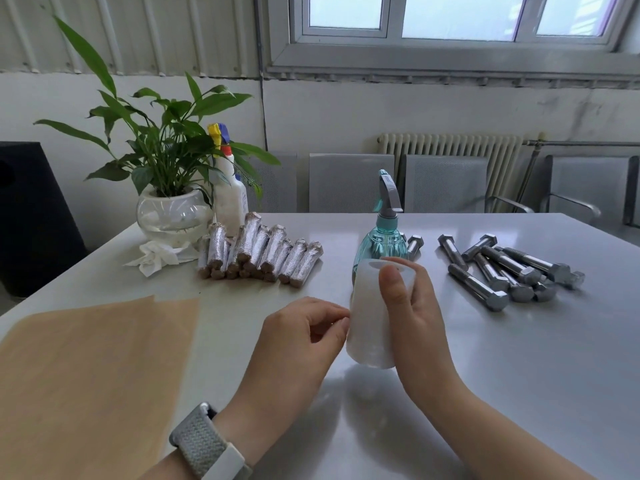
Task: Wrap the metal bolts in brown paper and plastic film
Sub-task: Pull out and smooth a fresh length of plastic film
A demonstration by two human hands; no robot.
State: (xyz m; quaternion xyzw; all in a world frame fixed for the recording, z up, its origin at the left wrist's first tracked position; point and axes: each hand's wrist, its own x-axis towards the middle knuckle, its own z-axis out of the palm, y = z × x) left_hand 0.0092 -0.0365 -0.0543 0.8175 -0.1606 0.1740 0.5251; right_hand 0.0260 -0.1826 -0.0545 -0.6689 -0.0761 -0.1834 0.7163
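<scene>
While your right hand (408,306) grips film roll (374,313) upright near table's (519,375) front-middle, left hand (298,337) fingertips pinch at roll's side, seemingly hunting film's loose end. Bare bolts (502,268) wait far right; paper (86,375) front-left. Next: peel film free.

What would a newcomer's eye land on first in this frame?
Most likely the roll of plastic film at centre, gripped upright by the right hand while the left hand picks at its edge. Next come the bare bolts heaped at the right, the wrapped bolts piled at the left near the potted plant, and the brown paper lying flat at the near left.
</scene>
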